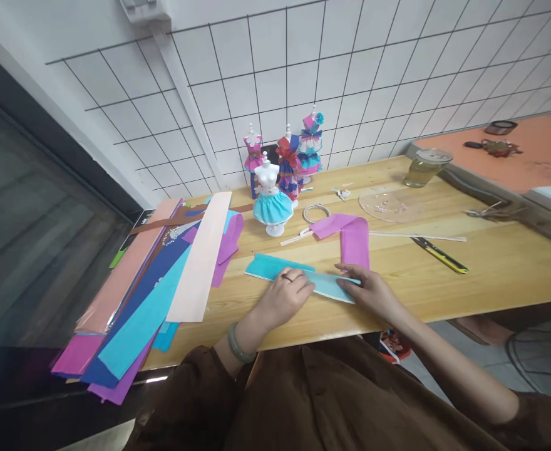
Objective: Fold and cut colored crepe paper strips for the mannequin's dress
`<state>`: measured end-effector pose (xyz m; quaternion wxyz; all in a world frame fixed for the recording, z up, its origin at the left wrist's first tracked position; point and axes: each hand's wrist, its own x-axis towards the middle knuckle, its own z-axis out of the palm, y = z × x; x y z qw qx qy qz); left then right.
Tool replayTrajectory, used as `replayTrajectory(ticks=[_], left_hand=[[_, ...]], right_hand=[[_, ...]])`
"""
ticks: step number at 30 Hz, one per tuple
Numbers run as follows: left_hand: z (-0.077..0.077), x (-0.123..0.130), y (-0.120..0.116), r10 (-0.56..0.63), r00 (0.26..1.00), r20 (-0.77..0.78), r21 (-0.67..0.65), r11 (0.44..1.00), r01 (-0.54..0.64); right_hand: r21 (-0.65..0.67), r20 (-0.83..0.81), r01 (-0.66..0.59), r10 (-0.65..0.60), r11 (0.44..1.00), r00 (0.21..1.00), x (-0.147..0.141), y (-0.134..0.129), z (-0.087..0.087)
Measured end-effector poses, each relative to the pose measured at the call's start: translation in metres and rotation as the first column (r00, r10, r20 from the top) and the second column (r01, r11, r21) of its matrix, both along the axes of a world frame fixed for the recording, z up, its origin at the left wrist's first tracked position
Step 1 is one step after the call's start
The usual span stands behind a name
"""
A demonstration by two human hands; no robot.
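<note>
A turquoise paper strip [327, 286] lies near the table's front edge, with a white line along its lower edge. My left hand [290, 294] rests on its middle, fingers bent and pressed together on the paper; a ring and a bracelet show on it. At the strip's right end my right hand [367, 289] has its fingers apart, the tips touching the paper. Just behind lies a folded magenta strip [354, 241]. A small white dress form [267, 175] in a turquoise skirt [273, 207] stands farther back.
Coloured paper sheets [193, 257] are piled at the left. Several dressed forms stand by the tiled wall [350, 75]. Behind and right are a wire coil [316, 213], a clear dish [391, 205], a lidded cup [421, 172], a yellow cutter [439, 255] and scissors [489, 213].
</note>
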<state>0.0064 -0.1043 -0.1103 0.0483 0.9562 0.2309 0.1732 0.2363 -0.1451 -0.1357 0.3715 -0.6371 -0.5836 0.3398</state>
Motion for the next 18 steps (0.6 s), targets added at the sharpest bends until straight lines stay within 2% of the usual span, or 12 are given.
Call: replayTrajectory(ticks=[3, 5, 11, 18], left_hand=[[-0.008, -0.008, 0.015, 0.065, 0.994, 0.086, -0.134, 0.99, -0.053], [-0.014, -0.012, 0.023, 0.113, 0.989, 0.098, -0.169, 0.981, -0.095], [-0.027, -0.013, 0.025, 0.195, 0.98, -0.027, -0.082, 0.977, -0.196], [-0.02, -0.017, 0.011, 0.305, 0.947, -0.096, -0.034, 0.95, -0.31]], right_hand=[[0.006, 0.064, 0.039, -0.04, 0.999, 0.997, 0.01, -0.005, 0.003], [-0.021, 0.083, 0.074, -0.072, 0.997, 0.994, 0.014, -0.009, 0.006], [-0.072, -0.02, 0.134, -0.136, 0.988, 0.991, 0.012, -0.009, 0.011], [-0.05, 0.055, 0.104, -0.101, 0.993, 0.993, 0.014, 0.001, 0.007]])
